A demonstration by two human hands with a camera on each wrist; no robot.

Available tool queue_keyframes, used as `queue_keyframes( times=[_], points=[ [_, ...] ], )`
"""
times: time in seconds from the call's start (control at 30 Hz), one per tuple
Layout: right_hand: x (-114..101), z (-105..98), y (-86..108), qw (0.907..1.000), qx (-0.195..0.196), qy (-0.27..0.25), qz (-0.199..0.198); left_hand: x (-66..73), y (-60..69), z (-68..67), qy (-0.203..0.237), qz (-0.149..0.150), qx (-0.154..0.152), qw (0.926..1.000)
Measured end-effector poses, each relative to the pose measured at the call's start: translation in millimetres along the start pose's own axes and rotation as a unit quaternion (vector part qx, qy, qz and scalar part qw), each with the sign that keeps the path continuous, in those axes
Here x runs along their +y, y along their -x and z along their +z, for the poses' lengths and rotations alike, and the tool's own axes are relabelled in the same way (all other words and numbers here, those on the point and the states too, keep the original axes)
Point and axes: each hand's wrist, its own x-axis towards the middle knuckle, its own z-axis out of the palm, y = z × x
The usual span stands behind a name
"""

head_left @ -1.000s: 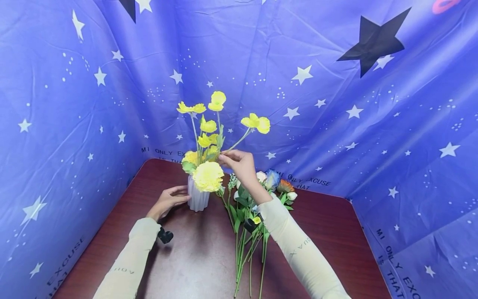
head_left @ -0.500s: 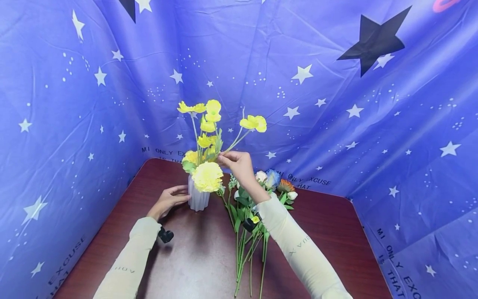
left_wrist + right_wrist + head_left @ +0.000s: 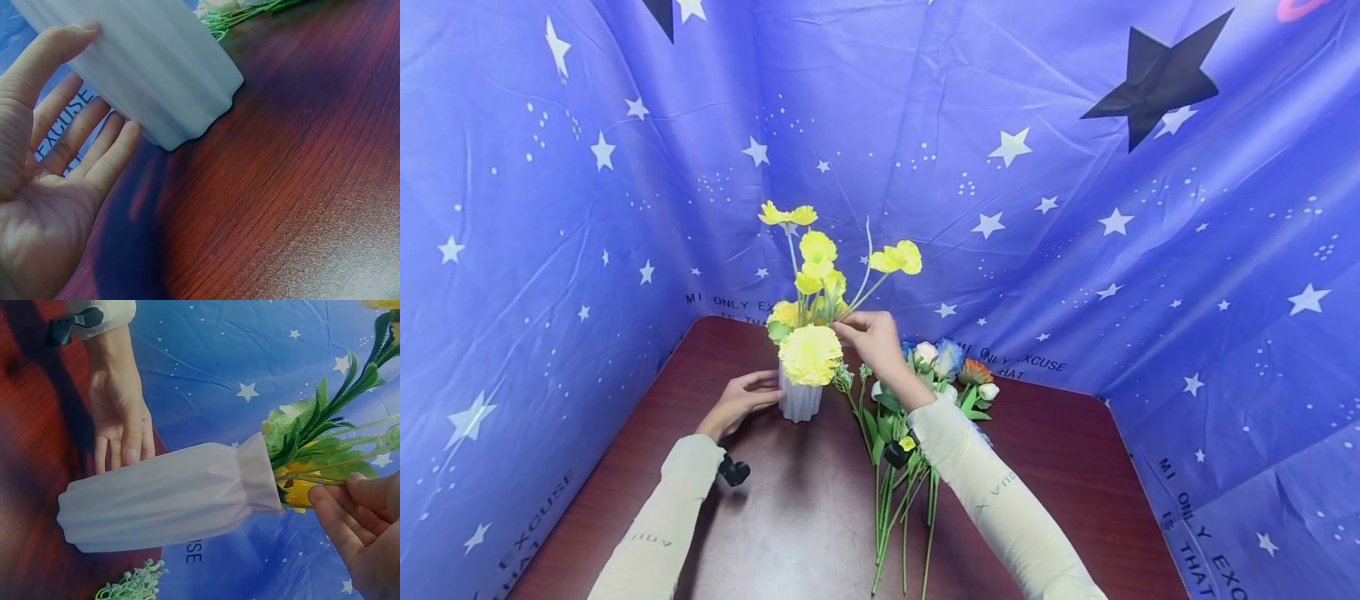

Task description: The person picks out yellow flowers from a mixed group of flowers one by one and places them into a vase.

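Note:
A white fluted vase (image 3: 800,403) stands upright on the table with several yellow flowers (image 3: 811,355) in its mouth. My left hand (image 3: 742,403) lies against the vase's left side. In the left wrist view the thumb (image 3: 78,39) touches the vase wall, and the other fingers stay fairly straight. Beside the vase's mouth, my right hand (image 3: 874,343) pinches a thin flower stem (image 3: 328,481) between thumb and fingertips. That stem leads up to a yellow flower (image 3: 897,257) leaning right. Its lower end reaches into the vase mouth, where leaves and petals partly hide it.
Right of the vase lies a bunch of loose flowers, with a blue flower (image 3: 950,357), an orange flower (image 3: 975,372) and white roses (image 3: 926,354). Their green stems (image 3: 883,517) run toward the table's front. Starry blue cloth (image 3: 880,125) hangs around the dark red table (image 3: 1045,483).
My right hand has moved slightly down with the pinched stem. The yellow flowers on it have dropped and shifted left. The left hand has stayed at the vase.

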Motion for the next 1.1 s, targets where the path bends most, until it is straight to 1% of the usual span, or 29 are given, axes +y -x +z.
queue_keyframes(
  times=[0.17, 0.3, 0.37, 0.47, 0.6, 0.67, 0.73, 0.83, 1.1],
  points=[
    [0.5, -0.1, -0.5, 0.9995, -0.008, 0.027, 0.014, 0.5, 0.6, 0.6, 0.0, 0.002, 0.001, 1.0],
    [-1.4, -1.1, -0.7, 0.9992, -0.006, 0.03, 0.025, 0.8, 0.7, 1.0, 0.001, 0.002, 0.003, 1.0],
    [-2.8, -1.7, -0.2, 0.9995, -0.005, 0.008, 0.03, 0.4, 0.4, 1.1, 0.002, 0.001, 0.004, 1.0],
    [-4.1, -2.3, 1.1, 0.9985, -0.001, -0.039, 0.038, -0.6, -0.2, 0.8, -0.002, 0.001, 0.002, 1.0],
    [-4.7, -2.4, 2.6, 0.9932, 0.017, -0.105, 0.047, -1.1, -0.3, 0.7, -0.002, 0.003, 0.001, 1.0],
    [-4.5, -2.2, 2.8, 0.9906, 0.027, -0.127, 0.045, -1.0, -0.1, 1.0, 0.0, 0.003, 0.0, 1.0],
    [-4.5, -1.8, 2.8, 0.9892, 0.032, -0.136, 0.044, -0.8, 0.1, 1.3, 0.0, 0.004, -0.001, 1.0],
    [-5.3, -1.1, 2.7, 0.9894, 0.034, -0.135, 0.042, -0.6, 0.5, 1.4, -0.001, 0.003, -0.002, 1.0],
    [-5.9, -0.8, 0.6, 0.9882, 0.024, -0.143, 0.051, 0.2, 1.5, 1.6, 0.001, 0.005, -0.002, 1.0]
  ],
)
